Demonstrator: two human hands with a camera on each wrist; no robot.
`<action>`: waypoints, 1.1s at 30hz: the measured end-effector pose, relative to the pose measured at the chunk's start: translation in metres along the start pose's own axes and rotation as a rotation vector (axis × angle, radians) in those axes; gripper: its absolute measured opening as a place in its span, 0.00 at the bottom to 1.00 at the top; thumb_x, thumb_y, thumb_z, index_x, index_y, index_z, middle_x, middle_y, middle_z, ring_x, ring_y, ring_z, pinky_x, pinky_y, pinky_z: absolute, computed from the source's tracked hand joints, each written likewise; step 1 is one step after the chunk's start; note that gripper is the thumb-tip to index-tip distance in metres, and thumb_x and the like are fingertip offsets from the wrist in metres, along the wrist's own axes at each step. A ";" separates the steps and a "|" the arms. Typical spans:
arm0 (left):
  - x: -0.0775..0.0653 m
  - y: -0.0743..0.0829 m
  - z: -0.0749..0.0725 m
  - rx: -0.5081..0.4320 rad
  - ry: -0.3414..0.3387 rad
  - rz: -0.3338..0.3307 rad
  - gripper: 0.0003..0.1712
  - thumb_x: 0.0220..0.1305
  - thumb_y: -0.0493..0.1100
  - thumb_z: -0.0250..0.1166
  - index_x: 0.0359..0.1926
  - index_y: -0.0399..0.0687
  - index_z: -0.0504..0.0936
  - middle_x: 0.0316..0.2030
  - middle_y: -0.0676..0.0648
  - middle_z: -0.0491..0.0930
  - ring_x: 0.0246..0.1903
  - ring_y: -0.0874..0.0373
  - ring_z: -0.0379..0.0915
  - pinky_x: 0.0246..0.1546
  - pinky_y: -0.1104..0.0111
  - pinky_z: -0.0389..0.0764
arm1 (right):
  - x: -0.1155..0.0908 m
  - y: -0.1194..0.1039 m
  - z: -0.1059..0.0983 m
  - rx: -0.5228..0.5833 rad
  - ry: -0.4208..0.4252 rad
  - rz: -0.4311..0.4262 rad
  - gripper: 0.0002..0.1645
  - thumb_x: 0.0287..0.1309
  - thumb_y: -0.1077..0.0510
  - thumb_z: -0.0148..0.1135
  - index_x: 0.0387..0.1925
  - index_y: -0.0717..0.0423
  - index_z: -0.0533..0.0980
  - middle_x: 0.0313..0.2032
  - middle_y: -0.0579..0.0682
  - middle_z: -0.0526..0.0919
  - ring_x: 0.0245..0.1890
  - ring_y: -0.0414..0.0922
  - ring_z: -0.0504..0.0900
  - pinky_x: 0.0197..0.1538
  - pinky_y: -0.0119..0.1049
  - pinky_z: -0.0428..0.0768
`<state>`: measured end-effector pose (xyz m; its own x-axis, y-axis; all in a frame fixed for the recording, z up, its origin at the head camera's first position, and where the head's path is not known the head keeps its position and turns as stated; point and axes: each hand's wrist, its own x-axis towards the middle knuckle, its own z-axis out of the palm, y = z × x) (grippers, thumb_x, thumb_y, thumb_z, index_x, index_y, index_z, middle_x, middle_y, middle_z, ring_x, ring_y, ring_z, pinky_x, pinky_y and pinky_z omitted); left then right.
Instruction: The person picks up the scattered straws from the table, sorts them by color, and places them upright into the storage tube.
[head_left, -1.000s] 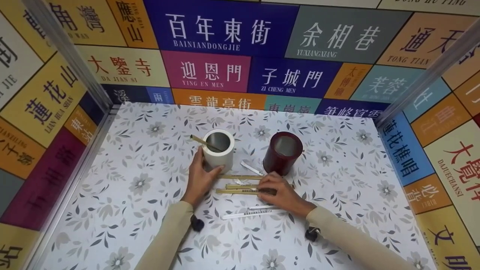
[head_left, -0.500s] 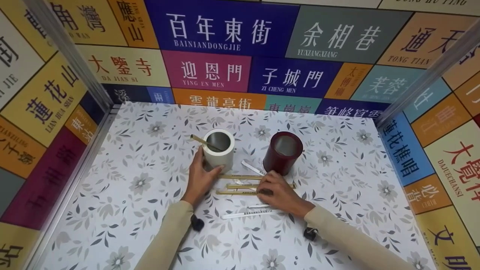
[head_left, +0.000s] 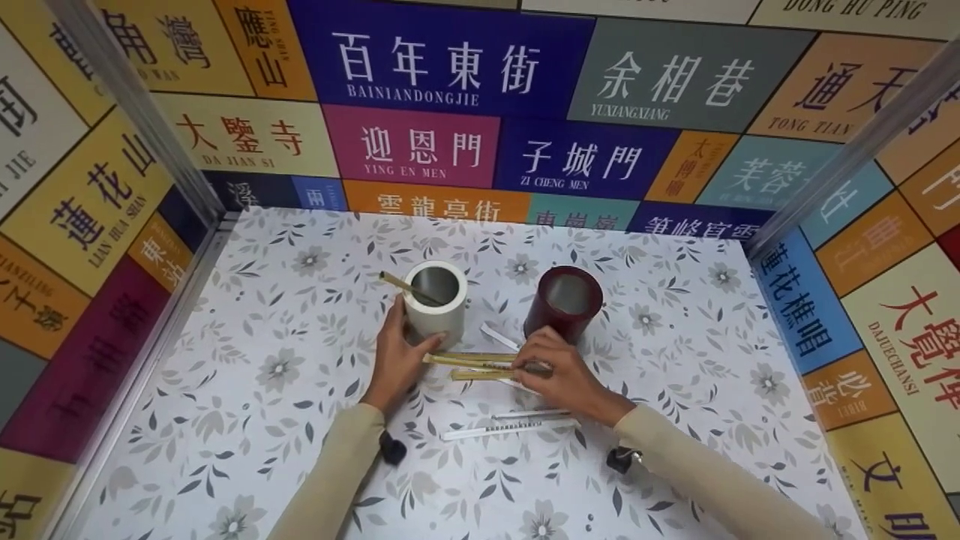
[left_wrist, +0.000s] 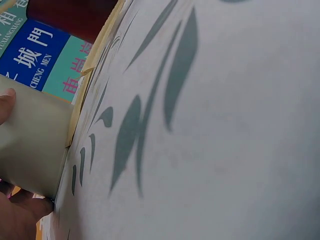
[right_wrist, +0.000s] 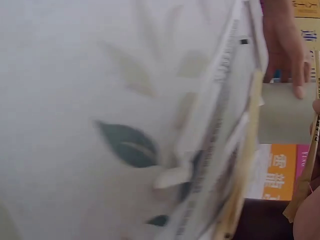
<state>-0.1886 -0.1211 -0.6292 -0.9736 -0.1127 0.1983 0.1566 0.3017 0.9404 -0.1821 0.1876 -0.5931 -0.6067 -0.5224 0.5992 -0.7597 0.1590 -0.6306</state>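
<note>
The left hand [head_left: 397, 356] curls round a white cylindrical cup [head_left: 437, 328]; the right hand [head_left: 559, 371] pinches a slim, flat-ended tan stick [right_wrist: 302, 192] before the dark-red cylindrical cup [head_left: 564, 309]. Swinging low, I reckon, could scatter the loose tan sticks [head_left: 474, 375] nearby.

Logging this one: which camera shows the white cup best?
The head view: it shows the white cup upright, with its rim, opening and a yellowish stick leaning out. Both wrist views show only side wall, no rim: larger but cut off in the left, smaller in the right.
</note>
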 end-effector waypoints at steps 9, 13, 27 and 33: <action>0.000 -0.002 -0.003 0.013 0.015 -0.005 0.62 0.62 0.38 0.83 0.87 0.37 0.54 0.79 0.34 0.67 0.77 0.40 0.68 0.79 0.50 0.68 | 0.052 -0.021 0.001 0.096 0.022 0.032 0.11 0.58 0.72 0.79 0.39 0.56 0.90 0.40 0.53 0.88 0.45 0.52 0.80 0.48 0.44 0.77; -0.001 -0.003 -0.002 0.018 0.024 -0.023 0.60 0.62 0.35 0.82 0.86 0.34 0.55 0.79 0.32 0.67 0.78 0.39 0.66 0.79 0.50 0.68 | 0.078 -0.027 0.001 0.139 0.029 0.089 0.10 0.60 0.74 0.77 0.39 0.59 0.89 0.41 0.56 0.87 0.46 0.53 0.80 0.54 0.42 0.78; 0.001 -0.003 -0.002 0.025 0.014 -0.024 0.61 0.63 0.38 0.82 0.88 0.41 0.55 0.79 0.36 0.68 0.78 0.41 0.67 0.78 0.50 0.69 | 0.149 -0.019 0.019 0.248 0.132 0.237 0.05 0.72 0.62 0.74 0.46 0.55 0.90 0.45 0.52 0.90 0.49 0.48 0.83 0.57 0.45 0.78; 0.001 -0.001 -0.001 0.034 0.012 -0.010 0.60 0.64 0.39 0.82 0.87 0.37 0.55 0.78 0.34 0.68 0.75 0.38 0.69 0.77 0.47 0.71 | 0.173 -0.024 0.037 0.270 0.167 0.236 0.10 0.74 0.66 0.70 0.52 0.61 0.89 0.47 0.56 0.89 0.50 0.46 0.84 0.59 0.55 0.79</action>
<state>-0.1895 -0.1225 -0.6298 -0.9730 -0.1271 0.1925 0.1410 0.3327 0.9324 -0.2603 0.0624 -0.4928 -0.8039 -0.3510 0.4801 -0.5194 0.0212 -0.8543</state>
